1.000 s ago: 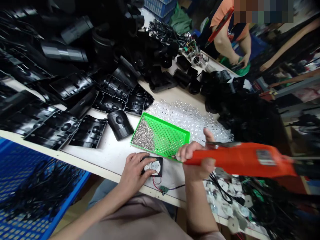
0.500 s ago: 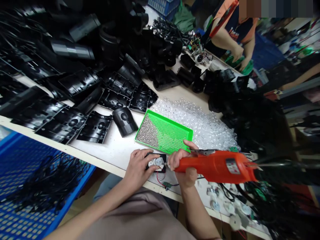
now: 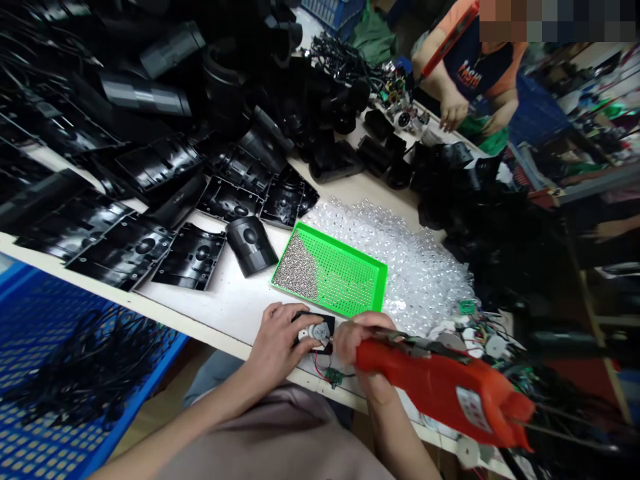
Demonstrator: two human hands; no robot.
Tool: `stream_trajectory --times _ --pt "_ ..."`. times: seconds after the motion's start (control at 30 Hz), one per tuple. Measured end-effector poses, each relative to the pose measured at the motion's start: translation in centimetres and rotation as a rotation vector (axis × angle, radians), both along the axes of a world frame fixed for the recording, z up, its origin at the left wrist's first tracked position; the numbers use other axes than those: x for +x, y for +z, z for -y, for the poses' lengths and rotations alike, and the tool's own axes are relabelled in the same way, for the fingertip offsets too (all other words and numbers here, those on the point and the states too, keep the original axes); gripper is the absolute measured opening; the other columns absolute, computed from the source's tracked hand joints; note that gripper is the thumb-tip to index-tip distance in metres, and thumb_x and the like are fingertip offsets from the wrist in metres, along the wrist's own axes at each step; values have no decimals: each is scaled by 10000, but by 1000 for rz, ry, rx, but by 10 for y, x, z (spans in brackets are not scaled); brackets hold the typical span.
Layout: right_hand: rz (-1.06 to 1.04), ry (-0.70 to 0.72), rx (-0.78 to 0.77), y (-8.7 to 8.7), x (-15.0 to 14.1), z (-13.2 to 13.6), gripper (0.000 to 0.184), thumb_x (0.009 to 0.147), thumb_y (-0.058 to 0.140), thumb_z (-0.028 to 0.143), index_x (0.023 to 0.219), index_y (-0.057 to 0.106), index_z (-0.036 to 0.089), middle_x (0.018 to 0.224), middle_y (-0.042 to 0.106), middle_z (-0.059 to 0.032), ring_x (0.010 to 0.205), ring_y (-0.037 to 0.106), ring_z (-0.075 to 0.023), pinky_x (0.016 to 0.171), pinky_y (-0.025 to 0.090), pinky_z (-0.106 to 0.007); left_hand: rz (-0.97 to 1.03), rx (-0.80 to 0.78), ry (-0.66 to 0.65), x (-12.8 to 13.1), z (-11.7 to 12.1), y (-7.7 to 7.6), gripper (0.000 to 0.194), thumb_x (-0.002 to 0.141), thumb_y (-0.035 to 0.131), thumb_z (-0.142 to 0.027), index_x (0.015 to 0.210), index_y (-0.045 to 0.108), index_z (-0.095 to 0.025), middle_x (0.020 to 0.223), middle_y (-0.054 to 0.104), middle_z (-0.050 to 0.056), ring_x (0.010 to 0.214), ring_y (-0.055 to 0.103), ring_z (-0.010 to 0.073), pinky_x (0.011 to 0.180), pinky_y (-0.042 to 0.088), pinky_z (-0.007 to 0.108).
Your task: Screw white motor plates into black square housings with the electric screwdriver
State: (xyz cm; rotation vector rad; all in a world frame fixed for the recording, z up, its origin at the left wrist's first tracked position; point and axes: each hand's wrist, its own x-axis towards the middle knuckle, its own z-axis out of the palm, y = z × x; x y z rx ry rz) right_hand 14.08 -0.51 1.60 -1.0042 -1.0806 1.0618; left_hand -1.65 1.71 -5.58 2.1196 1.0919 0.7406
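My left hand (image 3: pixel 275 343) presses down on and grips a small black square plate (image 3: pixel 327 327) carrying a round silver-and-white motor (image 3: pixel 313 331). Red and black wires run from the plate to a small green circuit board (image 3: pixel 334 377). My right hand (image 3: pixel 361 347) is shut around an orange-red electric screwdriver (image 3: pixel 443 390), right next to the plate. The hand hides the screwdriver's tip. Just above my hands lies a green perforated tray (image 3: pixel 335 270), with a heap of small silver screws (image 3: pixel 295 267) in its left corner.
The white table (image 3: pixel 215 300) holds many glossy black plastic housings (image 3: pixel 190 257) and a pile of transparent plastic pieces (image 3: pixel 425 280). A blue crate (image 3: pixel 60 353) of black cables stands at the lower left. A co-worker's hand (image 3: pixel 453 110) works at the far side.
The screwdriver has swung, its rear end now lower and pointing down to the right. My left hand stays on the plate. The co-worker's hands have shifted slightly.
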Motion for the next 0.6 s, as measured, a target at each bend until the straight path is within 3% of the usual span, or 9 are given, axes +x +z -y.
stream_trajectory --times 0.07,0.17,0.33,0.43,0.6 --pt "-40 -65 109 9 5 -5 497 815 608 596 1192 530 280 480 454 97 370 403 -109 450 422 -272 4 6 -22 1 -1 -1 255 916 591 -385 1137 642 -267 1117 646 61 1081 572 234 963 312 423" --pt "-84 -150 214 14 14 -24 447 823 635 511 1206 527 306 500 478 97 371 418 -107 451 429 -266 4 13 -45 5 -1 -3 273 906 605 -404 1142 642 -273 1144 643 61 1095 568 235 962 318 415" --pt "-63 -156 177 -6 23 -55 388 775 664 491 1077 563 269 500 463 103 360 415 -102 425 422 -254 17 -19 -41 10 -1 -3 321 879 650 -370 1181 596 -275 1209 630 58 1132 556 245 972 327 416" --pt "-37 -158 149 -18 23 -59 360 777 644 491 1035 553 256 513 459 102 371 417 -101 421 421 -250 43 -64 -4 10 0 -5 451 838 700 -362 1230 515 -235 1169 644 62 1120 567 254 965 343 420" --pt "-10 -133 136 -29 22 -56 331 791 637 471 1019 526 260 530 458 99 383 429 -105 390 385 -233 53 -75 11 10 1 -7 512 813 726 -347 1232 453 -234 1144 656 62 1106 582 268 958 349 436"
